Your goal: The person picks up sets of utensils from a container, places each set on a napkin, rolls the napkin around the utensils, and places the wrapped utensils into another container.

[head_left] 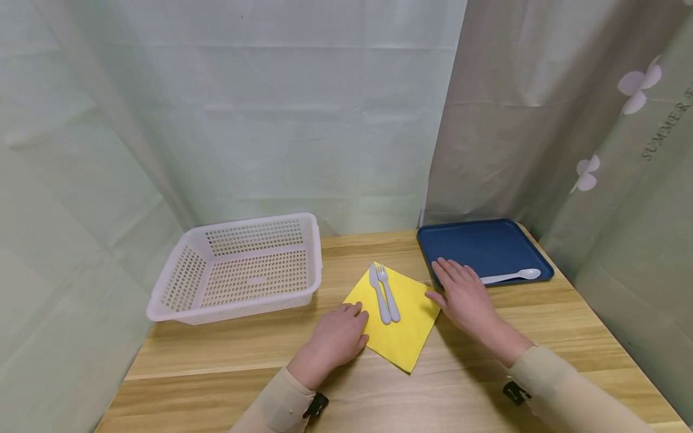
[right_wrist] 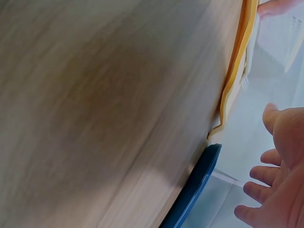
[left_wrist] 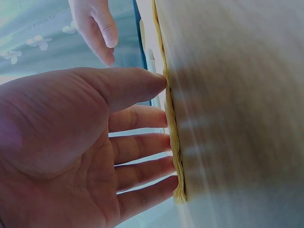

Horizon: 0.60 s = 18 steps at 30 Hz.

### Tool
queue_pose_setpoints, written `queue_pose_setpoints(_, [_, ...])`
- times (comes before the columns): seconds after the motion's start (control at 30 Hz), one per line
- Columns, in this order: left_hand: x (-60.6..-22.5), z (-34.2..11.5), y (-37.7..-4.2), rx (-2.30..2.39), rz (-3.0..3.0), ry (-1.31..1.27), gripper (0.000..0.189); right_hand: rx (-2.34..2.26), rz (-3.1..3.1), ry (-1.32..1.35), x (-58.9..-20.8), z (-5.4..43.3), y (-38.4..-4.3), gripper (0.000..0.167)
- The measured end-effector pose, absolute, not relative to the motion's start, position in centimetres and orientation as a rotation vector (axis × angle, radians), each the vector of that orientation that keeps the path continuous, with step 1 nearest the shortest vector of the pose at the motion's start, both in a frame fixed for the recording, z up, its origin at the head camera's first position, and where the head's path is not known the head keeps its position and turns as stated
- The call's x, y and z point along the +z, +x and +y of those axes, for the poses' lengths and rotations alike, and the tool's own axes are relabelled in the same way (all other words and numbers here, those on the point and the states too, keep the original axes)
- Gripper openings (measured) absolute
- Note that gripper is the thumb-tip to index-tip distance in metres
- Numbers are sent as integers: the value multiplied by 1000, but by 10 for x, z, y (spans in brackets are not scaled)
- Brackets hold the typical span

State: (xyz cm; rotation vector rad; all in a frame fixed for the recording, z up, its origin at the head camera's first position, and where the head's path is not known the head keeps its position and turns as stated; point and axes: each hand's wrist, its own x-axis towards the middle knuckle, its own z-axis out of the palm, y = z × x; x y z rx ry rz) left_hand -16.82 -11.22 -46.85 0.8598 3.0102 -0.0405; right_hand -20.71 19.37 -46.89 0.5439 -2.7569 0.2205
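A folded yellow napkin (head_left: 400,346) lies on the table, its thin layered edge (left_wrist: 173,123) showing in the left wrist view. A light grey knife (head_left: 381,300) and a matching fork (head_left: 391,300) lie side by side on it. My left hand (head_left: 337,335) rests its fingertips on the napkin's left edge, thumb and fingers extended. My right hand (head_left: 468,299) holds nothing; its fingers are spread over the near left corner of a blue tray (head_left: 471,240), the thumb by the napkin's right corner. A pale spoon (head_left: 511,276) lies along the tray's near side, its handle end hidden behind that hand.
A white perforated plastic basket (head_left: 311,282) stands at the left of the wooden table (head_left: 216,385). Light curtains (head_left: 325,120) hang close behind the table and at both sides. The tray sits near the table's back right edge.
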Motion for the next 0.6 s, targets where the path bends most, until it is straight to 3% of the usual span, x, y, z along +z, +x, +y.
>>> queue_pose_setpoints(0.6, [-470,-113,-169,-46,3023,878,45,202,-2769,459,-472,212,-209,71])
